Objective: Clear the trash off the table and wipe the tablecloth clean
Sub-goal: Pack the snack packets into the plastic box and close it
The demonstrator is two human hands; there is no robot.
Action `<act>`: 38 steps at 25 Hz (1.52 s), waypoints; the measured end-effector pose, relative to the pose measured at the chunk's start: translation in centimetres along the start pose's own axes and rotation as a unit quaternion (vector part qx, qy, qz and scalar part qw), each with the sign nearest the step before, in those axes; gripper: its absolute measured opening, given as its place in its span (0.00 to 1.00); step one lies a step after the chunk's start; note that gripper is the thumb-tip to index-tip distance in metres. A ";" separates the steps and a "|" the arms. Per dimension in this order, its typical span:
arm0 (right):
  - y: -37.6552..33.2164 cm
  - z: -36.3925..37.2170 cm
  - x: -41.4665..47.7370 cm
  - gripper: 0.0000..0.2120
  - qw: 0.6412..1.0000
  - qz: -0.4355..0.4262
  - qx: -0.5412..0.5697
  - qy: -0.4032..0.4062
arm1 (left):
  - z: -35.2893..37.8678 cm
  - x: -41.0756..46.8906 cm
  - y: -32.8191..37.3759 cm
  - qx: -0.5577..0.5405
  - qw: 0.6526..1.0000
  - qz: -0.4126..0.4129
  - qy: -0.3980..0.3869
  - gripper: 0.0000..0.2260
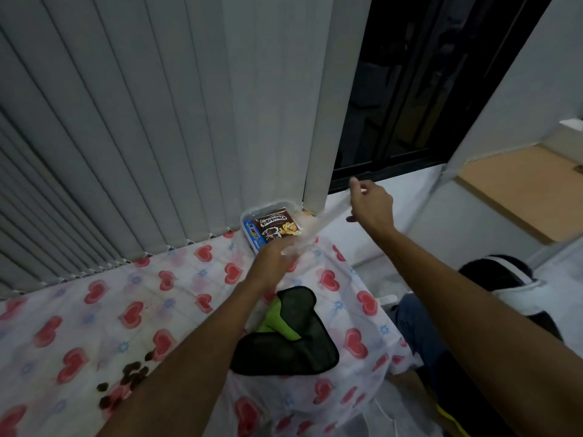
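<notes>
**Both arms stretched far, hands apart**

Both bare forearms reach away from the near edge. The left hand (271, 263) sits lower and blurred, fingers curled closed in a grip on something clear. The right hand (370, 205) is raised farther right, wrist bent, thumb and forefinger pinched together, the other fingers loosely spread.

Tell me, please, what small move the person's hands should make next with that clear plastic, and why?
Probably lift the clear plastic wrapper off the table toward the right. The left hand and right hand each pinch an end, stretching it above the cereal container. That clears this trash, leaving the brown crumbs on the heart tablecloth for the green cloth.
</notes>
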State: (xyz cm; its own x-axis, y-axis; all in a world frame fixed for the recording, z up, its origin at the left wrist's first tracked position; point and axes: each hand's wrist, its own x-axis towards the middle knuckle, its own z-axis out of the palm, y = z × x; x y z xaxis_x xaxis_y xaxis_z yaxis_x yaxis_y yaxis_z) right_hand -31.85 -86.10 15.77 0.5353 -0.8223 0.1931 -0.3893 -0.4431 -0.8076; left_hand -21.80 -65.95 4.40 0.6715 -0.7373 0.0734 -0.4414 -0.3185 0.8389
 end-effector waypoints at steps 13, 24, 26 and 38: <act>6.6 11.8 7.6 0.22 0.978 0.015 -0.022 -0.206 | -5.4 12.1 -9.7 -0.198 0.906 -0.306 0.214 0.29; 13.0 22.0 15.0 0.19 0.967 -0.020 -0.114 -0.228 | -1.4 18.3 -13.4 -0.038 0.921 -0.338 0.188 0.18; 13.3 22.8 15.6 0.18 0.963 -0.044 -0.139 -0.225 | -1.2 18.8 -14.1 -0.019 0.919 -0.339 0.199 0.19; 14.3 26.1 17.1 0.21 0.934 -0.062 -0.218 -0.276 | -1.2 20.4 -16.0 0.071 0.921 -0.349 0.158 0.24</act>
State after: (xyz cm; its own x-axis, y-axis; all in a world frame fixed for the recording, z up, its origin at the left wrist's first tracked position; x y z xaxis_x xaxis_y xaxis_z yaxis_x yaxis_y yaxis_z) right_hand -8.63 -97.18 -6.99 0.8548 -0.4988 -0.1432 -0.5021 -0.7252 -0.4711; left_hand -0.36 -75.18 -6.87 0.9509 -0.1209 -0.2850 0.1046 -0.7409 0.6634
